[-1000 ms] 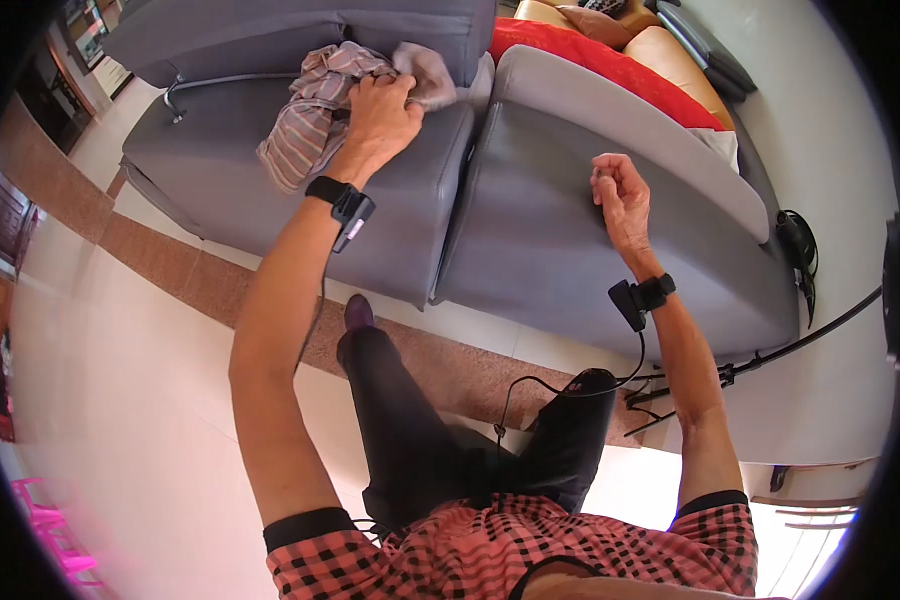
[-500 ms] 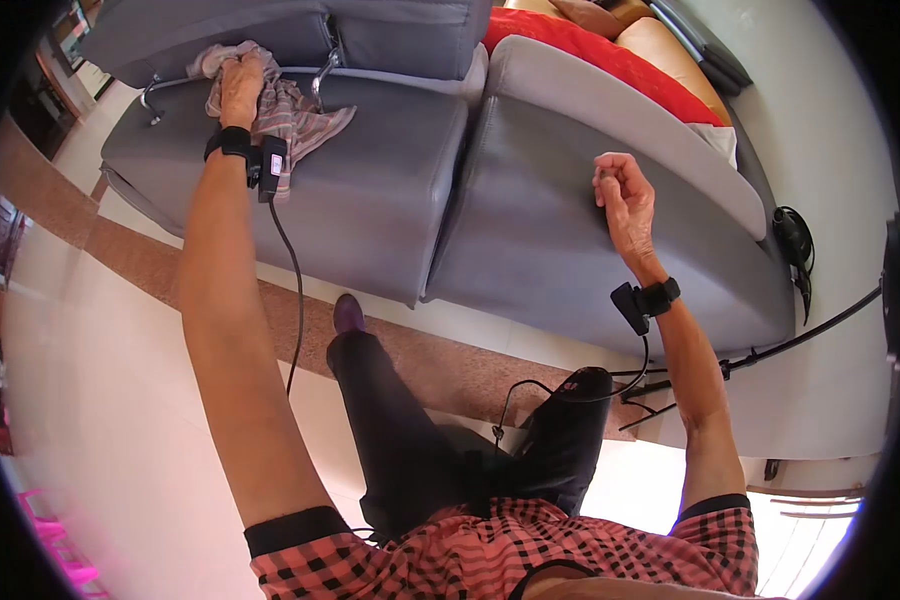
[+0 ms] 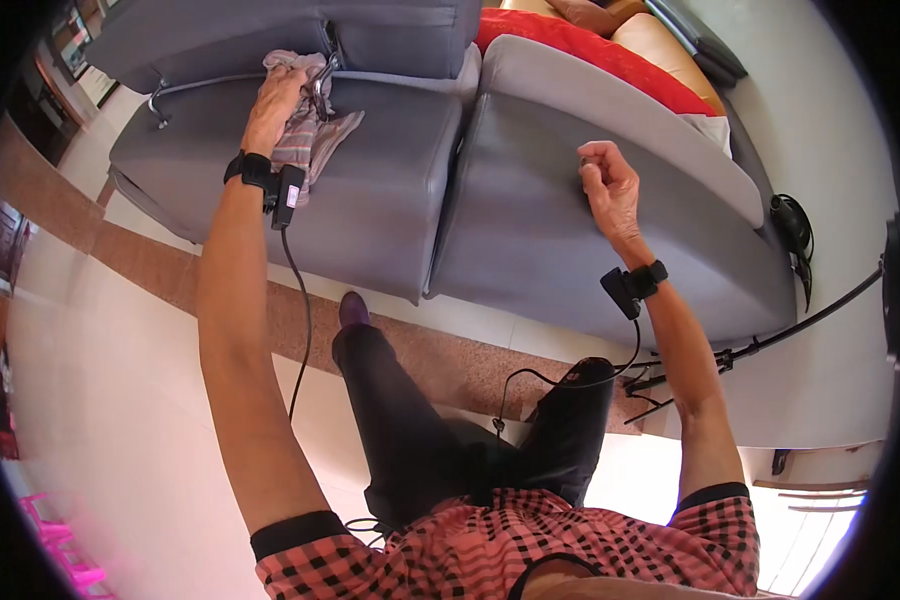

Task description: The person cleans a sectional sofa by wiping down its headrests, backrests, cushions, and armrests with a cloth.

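Note:
My left hand (image 3: 276,103) is closed on a striped cloth (image 3: 310,143), at the rear of the left grey seat (image 3: 390,150). The cloth lies bunched beside a metal bracket (image 3: 324,82) that joins seat and backrest, and one end of it spreads over the seat. Above the right grey seat (image 3: 530,200) my right hand (image 3: 610,190) has its fingers curled in. Something small and dark shows between its thumb and fingers, too small to name.
A grey backrest (image 3: 400,35) rises behind the left seat. Beyond the right seat are a red cloth (image 3: 590,55) and tan cushions (image 3: 660,60). A black stand leg (image 3: 810,322) and a black object (image 3: 792,225) are at the right. Cables hang from both wrists.
My left hand first went left along the seat's rear with the cloth, then came slightly back right to the metal bracket. My right hand has barely moved and stays curled.

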The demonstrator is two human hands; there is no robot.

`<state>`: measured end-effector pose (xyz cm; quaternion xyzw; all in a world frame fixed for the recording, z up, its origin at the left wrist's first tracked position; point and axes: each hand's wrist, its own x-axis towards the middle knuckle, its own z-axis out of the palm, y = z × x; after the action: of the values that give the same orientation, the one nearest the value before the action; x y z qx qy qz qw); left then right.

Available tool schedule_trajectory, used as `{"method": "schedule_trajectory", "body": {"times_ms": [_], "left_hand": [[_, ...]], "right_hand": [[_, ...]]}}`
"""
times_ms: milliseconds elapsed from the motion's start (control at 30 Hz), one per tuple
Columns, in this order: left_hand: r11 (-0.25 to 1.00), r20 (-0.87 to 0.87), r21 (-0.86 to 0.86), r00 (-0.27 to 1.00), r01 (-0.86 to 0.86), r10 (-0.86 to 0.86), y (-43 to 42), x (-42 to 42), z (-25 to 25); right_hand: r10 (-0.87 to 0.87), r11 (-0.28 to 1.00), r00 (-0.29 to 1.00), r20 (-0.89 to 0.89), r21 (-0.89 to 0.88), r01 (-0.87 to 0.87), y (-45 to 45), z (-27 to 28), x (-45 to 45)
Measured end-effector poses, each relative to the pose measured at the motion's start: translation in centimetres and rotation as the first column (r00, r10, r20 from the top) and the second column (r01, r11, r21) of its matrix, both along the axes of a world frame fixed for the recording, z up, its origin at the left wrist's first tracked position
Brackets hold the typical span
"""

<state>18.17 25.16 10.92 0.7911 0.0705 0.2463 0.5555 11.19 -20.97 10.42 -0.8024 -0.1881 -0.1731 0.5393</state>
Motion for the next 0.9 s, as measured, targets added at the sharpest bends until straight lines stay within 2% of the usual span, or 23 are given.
{"method": "schedule_trajectory", "body": {"times_ms": [67, 133, 167, 267, 367, 467, 567, 633, 667, 700, 800, 900], "left_hand": [[1.000, 0.007, 0.012, 1.000, -0.004, 0.004, -0.4, -1.8, 1.6], [0.967, 0.166, -0.252, 0.986, 0.023, 0.020, 1.9, -1.1, -0.2], [0.952, 0.185, -0.265, 0.961, -0.154, 0.207, 3.4, -0.2, -1.4], [0.782, 0.129, -0.578, 0.921, -0.233, 0.369, 0.9, -3.9, 1.5], [0.812, 0.242, -0.582, 0.942, -0.051, 0.233, -4.6, -6.6, 4.6], [0.883, 0.328, -0.469, 0.932, 0.021, 0.152, -8.4, -3.7, 5.1], [0.908, 0.299, -0.415, 0.933, -0.061, 0.200, -11.3, 1.0, 2.6], [0.949, 0.231, -0.066, 0.920, -0.309, 0.316, -14.0, 1.6, 1.3], [0.903, 0.212, 0.125, 0.900, -0.411, 0.380, -14.7, 1.6, 0.7], [0.937, 0.134, 0.096, 0.937, -0.335, 0.321, -14.6, 1.5, 0.4], [0.962, 0.123, 0.072, 0.959, -0.265, 0.255, -14.4, 2.1, -0.4], [0.970, -0.022, 0.157, 0.982, -0.184, 0.190, -15.5, 2.3, -0.8]], "right_hand": [[0.031, 0.999, 0.999, -0.007, 0.044, -0.031, -0.2, -0.1, 0.2], [0.070, 0.992, 0.997, -0.020, 0.105, -0.068, -0.3, -0.1, 0.4], [0.088, 0.987, 0.996, -0.028, 0.137, -0.084, -0.3, -0.2, 0.4], [0.049, 0.995, 0.998, -0.029, 0.090, -0.046, -0.4, 0.0, 0.1], [0.061, 0.995, 0.998, -0.016, 0.083, -0.060, -0.5, -0.3, 0.4], [0.053, 0.994, 0.998, -0.035, 0.093, -0.049, -0.5, -0.2, 0.3], [0.093, 0.984, 0.995, -0.022, 0.154, -0.089, -0.7, -0.5, 0.5], [0.072, 0.990, 0.997, -0.037, 0.127, -0.066, -0.5, 0.0, 0.3], [0.063, 0.992, 0.997, -0.050, 0.115, -0.057, -0.5, 0.2, 0.0], [0.058, 0.993, 0.997, -0.044, 0.108, -0.053, -0.5, 0.2, 0.0], [0.044, 0.995, 0.999, -0.024, 0.093, -0.042, -0.3, 0.0, 0.0], [0.020, 0.996, 0.999, -0.029, 0.086, -0.017, -0.5, 0.1, 0.0]]}}
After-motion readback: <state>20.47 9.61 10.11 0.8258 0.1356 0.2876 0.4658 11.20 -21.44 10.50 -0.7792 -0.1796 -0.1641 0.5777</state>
